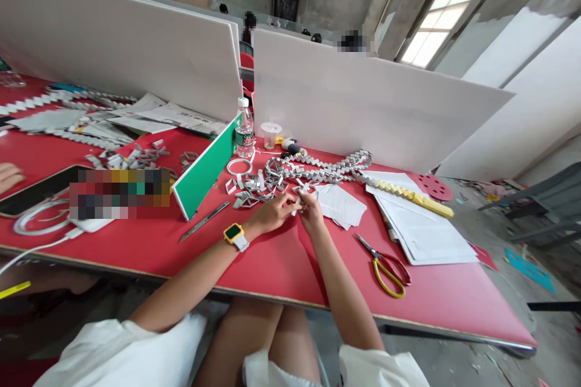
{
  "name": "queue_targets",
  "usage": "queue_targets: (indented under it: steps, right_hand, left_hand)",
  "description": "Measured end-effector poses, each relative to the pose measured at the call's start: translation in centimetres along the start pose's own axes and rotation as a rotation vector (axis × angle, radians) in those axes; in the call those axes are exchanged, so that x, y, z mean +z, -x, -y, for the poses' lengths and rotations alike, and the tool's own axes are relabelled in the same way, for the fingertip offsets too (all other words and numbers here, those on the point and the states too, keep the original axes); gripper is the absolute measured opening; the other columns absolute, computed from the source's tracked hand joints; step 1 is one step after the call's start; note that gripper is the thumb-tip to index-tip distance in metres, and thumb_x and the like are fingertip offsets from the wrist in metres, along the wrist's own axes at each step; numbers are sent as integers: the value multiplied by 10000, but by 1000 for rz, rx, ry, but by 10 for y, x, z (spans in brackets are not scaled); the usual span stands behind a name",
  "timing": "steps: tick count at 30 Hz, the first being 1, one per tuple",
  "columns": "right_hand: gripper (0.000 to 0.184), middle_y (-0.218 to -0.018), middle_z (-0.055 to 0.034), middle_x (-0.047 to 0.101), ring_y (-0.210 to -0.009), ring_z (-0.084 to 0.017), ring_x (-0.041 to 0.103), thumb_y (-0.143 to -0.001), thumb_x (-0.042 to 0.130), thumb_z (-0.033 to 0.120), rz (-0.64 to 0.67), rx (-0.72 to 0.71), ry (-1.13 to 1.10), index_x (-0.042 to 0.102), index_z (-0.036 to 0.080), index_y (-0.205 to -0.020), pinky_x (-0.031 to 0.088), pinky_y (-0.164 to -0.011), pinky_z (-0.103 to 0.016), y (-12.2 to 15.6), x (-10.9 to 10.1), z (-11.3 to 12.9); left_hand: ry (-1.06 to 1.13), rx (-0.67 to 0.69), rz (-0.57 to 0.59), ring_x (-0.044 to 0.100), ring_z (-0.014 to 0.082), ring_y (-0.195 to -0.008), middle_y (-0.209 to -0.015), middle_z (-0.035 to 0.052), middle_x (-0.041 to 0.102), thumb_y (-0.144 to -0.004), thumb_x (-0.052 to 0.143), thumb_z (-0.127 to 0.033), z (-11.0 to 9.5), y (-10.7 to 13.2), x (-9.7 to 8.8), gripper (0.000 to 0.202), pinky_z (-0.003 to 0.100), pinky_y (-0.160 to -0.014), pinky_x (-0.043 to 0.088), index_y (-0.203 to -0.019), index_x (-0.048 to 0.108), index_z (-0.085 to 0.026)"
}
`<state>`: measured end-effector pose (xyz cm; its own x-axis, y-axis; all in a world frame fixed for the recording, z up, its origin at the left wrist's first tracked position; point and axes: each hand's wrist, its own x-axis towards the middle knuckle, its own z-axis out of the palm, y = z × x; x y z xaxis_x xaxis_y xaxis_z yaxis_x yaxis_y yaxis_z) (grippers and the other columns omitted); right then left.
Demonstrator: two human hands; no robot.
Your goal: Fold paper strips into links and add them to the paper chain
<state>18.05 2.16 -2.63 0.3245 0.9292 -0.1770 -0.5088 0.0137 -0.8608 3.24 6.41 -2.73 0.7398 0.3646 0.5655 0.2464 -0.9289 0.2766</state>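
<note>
Your left hand (272,213) and right hand (311,208) meet, both grips pinched on small grey folded-paper link (299,198); long grey folded-paper chain (318,169) runs away up-right across red worktop (281,260), right hand nearer.

Both hands meet over the red desk (290,266), the left hand (272,213) and right hand (311,208) pinching a small folded paper link (299,198) at the end of a long chain of folded newspaper (318,168). Yellow-handled scissors (385,266) lie just right of the right forearm, beside a stack of white sheets (426,230). A craft knife (204,221) lies left of the left wrist, near a green board (204,169) and a water bottle (244,130).
</note>
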Motion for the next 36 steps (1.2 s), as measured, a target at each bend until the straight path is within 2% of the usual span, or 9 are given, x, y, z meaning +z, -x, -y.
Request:
queue_targets:
  steps: [5,10,13,19,22,26,29,32,36]
  right_hand:
    - [138,-484,60,459,-460,-69,406,-574,707,252,109,107,-43,606,170,-622,337,-443,-201,-2,0,1]
    - [267,-522,46,481,-464,-71,416,-626,699,419,112,83,52,616,168,-660,321,-422,-203,-3,-3,4]
    - [291,-518,48,461,-467,-69,399,-641,689,446,115,43,61,600,170,-639,312,-418,-200,-3,-5,8]
    - [316,-576,48,506,-482,-71,416,-650,674,493,209,128,7,600,197,-736,352,-451,-200,-3,-11,16]
    - [329,-508,66,454,-431,-57,367,-635,698,492,165,28,118,593,187,-699,283,-406,-193,-6,-15,11]
    - [333,-496,64,486,-397,-53,369,-602,735,464,148,-22,214,589,178,-693,266,-391,-200,-10,-17,2]
    - [338,-540,54,533,-421,-64,413,-612,719,481,116,-58,248,604,183,-723,315,-418,-207,-11,-14,-3]
    - [310,-604,30,567,-533,-91,497,-633,703,466,61,-170,286,616,175,-692,405,-518,-223,-10,-9,-3]
    - [278,-639,8,587,-591,-110,523,-657,684,438,-32,-250,288,629,167,-689,449,-584,-247,-6,-4,1]
  left_hand:
    - [-42,73,18,557,155,-907,-968,62,588,-883,327,-66,6,4,4,416,247,-753,450,-1090,637,-251]
    - [-90,77,69,565,132,-803,-876,40,603,-928,349,-183,13,2,-2,343,230,-671,426,-1041,662,-265]
    - [-59,47,67,572,132,-823,-964,46,594,-927,371,-228,10,1,-3,312,226,-666,433,-1012,669,-267]
    - [-24,22,44,584,143,-891,-1162,52,562,-916,386,-209,9,3,2,308,259,-736,466,-1015,669,-275]
    - [26,22,30,563,160,-995,-1180,49,557,-908,370,-155,6,3,4,339,273,-790,470,-997,676,-274]
    - [135,12,-8,574,147,-955,-1090,54,606,-895,399,-132,1,1,7,317,281,-801,480,-1016,666,-252]
    - [226,-15,-74,589,145,-889,-957,45,655,-882,459,-156,2,0,6,259,301,-804,484,-1039,651,-234]
    - [318,-81,-138,592,144,-818,-852,35,660,-852,540,-200,7,1,7,167,305,-770,495,-954,670,-219]
    - [380,-195,-154,584,158,-908,-924,49,593,-833,570,-251,16,3,14,129,318,-799,510,-856,692,-218]
